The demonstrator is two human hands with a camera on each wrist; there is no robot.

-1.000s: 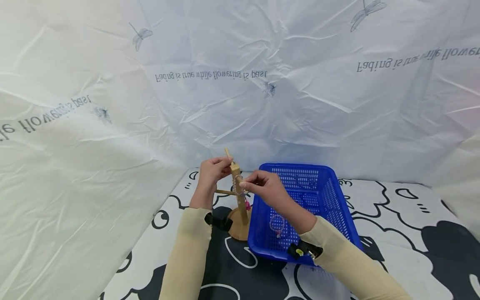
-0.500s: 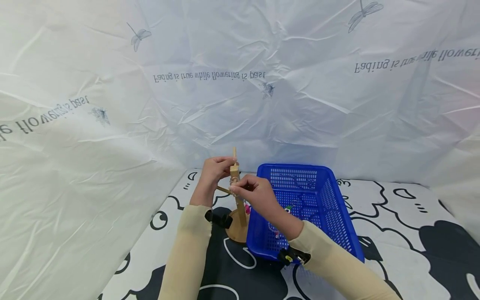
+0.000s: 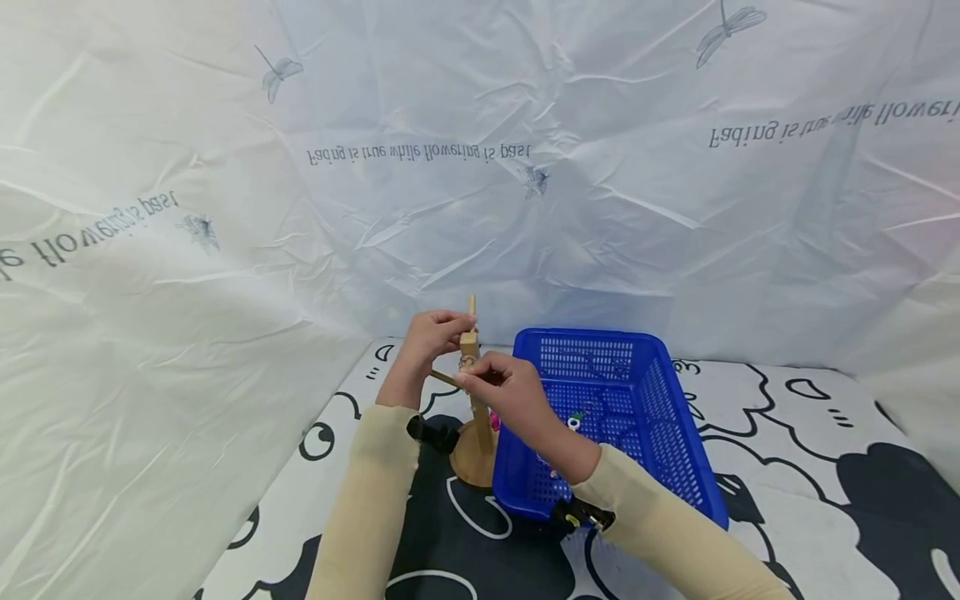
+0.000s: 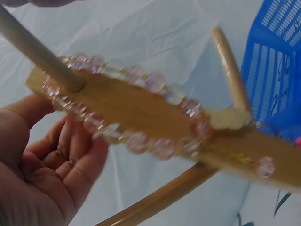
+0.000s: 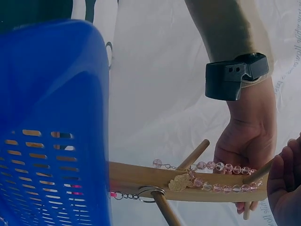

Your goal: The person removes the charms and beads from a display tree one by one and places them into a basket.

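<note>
Bracelet (image 4: 137, 142), one, of faceted pink and clear beads with small gold spacers; looped round an upper peg (image 4: 47, 52) of the wooden stand (image 3: 482, 427) and lying along its post. Fittings: an oval gold-toned plaque (image 4: 229, 120) at the lower end of the loop, and a short chain ending in a single pink bead (image 4: 265, 167).

Stand: round base on the table (image 3: 787, 517), just beside the blue basket; several pegs on the post. A lower peg (image 5: 167, 212) bears a metal ring (image 5: 160, 190) with chain attached; a bright pink piece (image 3: 494, 420) shows low beside the post.

Left hand (image 3: 431, 342): at the top of the post, fingers bent and gripping the stand, thumb against the post's end, close under the beads.

Right hand (image 3: 510, 390): at the peg carrying the bracelet, thumb and forefinger drawn towards each other; whether they pinch anything cannot be told.

Basket (image 3: 585, 333): blue, perforated walls, partly beneath the right forearm; inside, a small white item with a green top (image 3: 573, 422) and further small pieces, indistinct.

Sleeves, cream, two; black device (image 5: 225, 80) on the left wrist, another (image 3: 581, 512) on the right.

Surroundings: table covering in black-and-white cartoon print; behind, creased pale sheeting (image 3: 420, 217) with dragonflies and lettering upside down.
</note>
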